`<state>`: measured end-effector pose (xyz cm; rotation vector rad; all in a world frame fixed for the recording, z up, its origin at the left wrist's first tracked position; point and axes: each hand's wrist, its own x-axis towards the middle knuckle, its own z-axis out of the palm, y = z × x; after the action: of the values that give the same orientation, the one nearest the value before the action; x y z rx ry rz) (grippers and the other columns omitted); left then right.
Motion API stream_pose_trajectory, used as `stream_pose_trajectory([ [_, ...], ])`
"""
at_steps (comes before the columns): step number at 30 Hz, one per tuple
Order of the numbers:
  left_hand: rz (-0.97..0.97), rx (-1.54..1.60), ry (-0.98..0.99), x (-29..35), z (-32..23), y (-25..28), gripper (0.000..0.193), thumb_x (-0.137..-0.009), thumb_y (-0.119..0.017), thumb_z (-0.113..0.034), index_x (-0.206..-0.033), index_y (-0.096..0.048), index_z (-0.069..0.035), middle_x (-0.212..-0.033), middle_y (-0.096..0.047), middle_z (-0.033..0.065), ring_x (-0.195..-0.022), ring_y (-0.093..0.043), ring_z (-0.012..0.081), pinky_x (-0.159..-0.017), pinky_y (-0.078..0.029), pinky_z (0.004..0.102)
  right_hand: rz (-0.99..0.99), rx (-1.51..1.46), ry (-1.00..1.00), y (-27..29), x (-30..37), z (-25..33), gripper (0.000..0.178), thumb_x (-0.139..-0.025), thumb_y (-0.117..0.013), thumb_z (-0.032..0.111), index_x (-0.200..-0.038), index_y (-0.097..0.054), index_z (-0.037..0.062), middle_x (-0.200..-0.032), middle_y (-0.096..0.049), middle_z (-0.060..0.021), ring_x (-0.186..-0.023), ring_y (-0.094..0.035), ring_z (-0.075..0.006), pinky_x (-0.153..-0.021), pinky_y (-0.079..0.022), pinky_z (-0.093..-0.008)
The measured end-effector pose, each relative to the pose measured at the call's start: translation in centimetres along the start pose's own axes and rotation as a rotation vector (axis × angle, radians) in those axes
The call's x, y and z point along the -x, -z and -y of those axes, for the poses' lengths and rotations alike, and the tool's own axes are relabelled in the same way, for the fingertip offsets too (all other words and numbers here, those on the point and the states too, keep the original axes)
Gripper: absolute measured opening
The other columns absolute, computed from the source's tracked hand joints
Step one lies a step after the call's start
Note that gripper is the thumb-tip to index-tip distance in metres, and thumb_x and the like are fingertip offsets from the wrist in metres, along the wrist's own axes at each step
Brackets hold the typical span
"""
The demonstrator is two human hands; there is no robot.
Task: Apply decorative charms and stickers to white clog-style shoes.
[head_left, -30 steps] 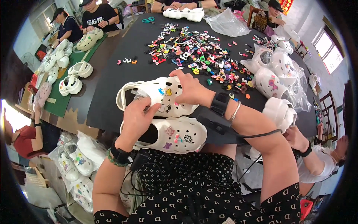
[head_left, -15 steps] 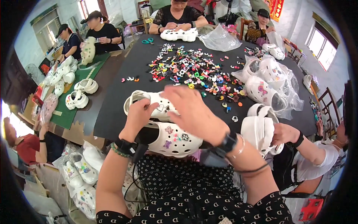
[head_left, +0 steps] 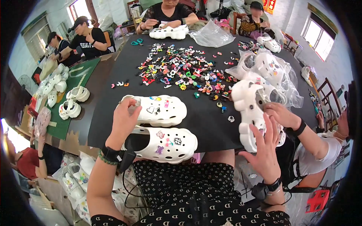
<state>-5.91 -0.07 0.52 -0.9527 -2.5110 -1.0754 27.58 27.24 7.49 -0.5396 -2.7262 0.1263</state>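
Two white clogs lie side by side in front of me, toes to the right. My left hand point(head_left: 126, 116) is closed at the heel of the far clog point(head_left: 171, 113), which carries several charms, including a heart and a black one. Below it, the near clog point(head_left: 184, 148) bears pink, purple, cherry and black-and-white charms. To the right my right hand point(head_left: 264, 148) is open, fingers spread, and overlaps a white clog pair point(head_left: 243, 100) standing on edge; whether it touches them is unclear. A co-worker's hand point(head_left: 283, 115) is on that pair.
Loose colourful charms point(head_left: 177, 66) are heaped on the black table point(head_left: 103, 113). Bagged white clogs point(head_left: 273, 67) stand at the right, an empty-looking clear bag point(head_left: 213, 34) at the far side, teal scissors point(head_left: 137, 42) at far left. Other people sit around, and more clogs point(head_left: 69, 109) rest leftward.
My right hand has swung from above the two clogs to the clog pair at right. My left hand has shifted left to the heel. The right-hand pair now stands more upright and farther in.
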Motion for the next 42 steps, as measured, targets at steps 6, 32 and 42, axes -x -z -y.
stream_pose_trajectory([
  [6, 0.196, -0.145, -0.178, 0.1, -2.8, 4.2, 0.039, -0.080, -0.077, -0.022, -0.110, -0.061, -0.003, -0.112, -0.064, 0.0130, -0.109, -0.059, 0.0300, -0.097, -0.043, 0.0404, 0.109, 0.173, -0.149, -4.3, 1.0, -4.0, 0.100, -0.053, -0.092, 0.023, -0.142, -0.046, 0.0148, -0.160, -0.016, -0.0204, -0.146, -0.012, -0.0490, -0.110, -0.024, -0.0635],
  [32, 0.259, -0.423, -0.383, 2.4, 0.2, 2.1, 0.012, -0.083, -0.060, -0.006, -0.094, -0.054, -0.005, -0.106, -0.057, 0.0131, -0.105, -0.053, 0.0346, -0.088, -0.042, 0.0456, -0.008, -0.420, 0.276, -9.0, -2.6, 1.0, 0.038, -0.077, -0.075, 0.014, -0.112, -0.061, 0.0068, -0.135, -0.051, -0.0174, -0.126, -0.048, -0.0388, -0.104, -0.041, -0.0491],
  [42, 0.280, -0.285, -0.287, 3.0, -2.8, 2.7, 0.011, -0.082, -0.062, -0.005, -0.088, -0.053, -0.005, -0.089, -0.056, 0.0122, -0.090, -0.055, 0.0350, -0.080, -0.041, 0.0445, 0.730, -0.805, 0.516, -22.2, 1.0, 13.0, 0.070, -0.085, -0.073, 0.026, -0.137, -0.039, -0.0061, -0.133, -0.050, -0.0278, -0.114, -0.057, -0.0436, -0.098, -0.048, -0.0446],
])
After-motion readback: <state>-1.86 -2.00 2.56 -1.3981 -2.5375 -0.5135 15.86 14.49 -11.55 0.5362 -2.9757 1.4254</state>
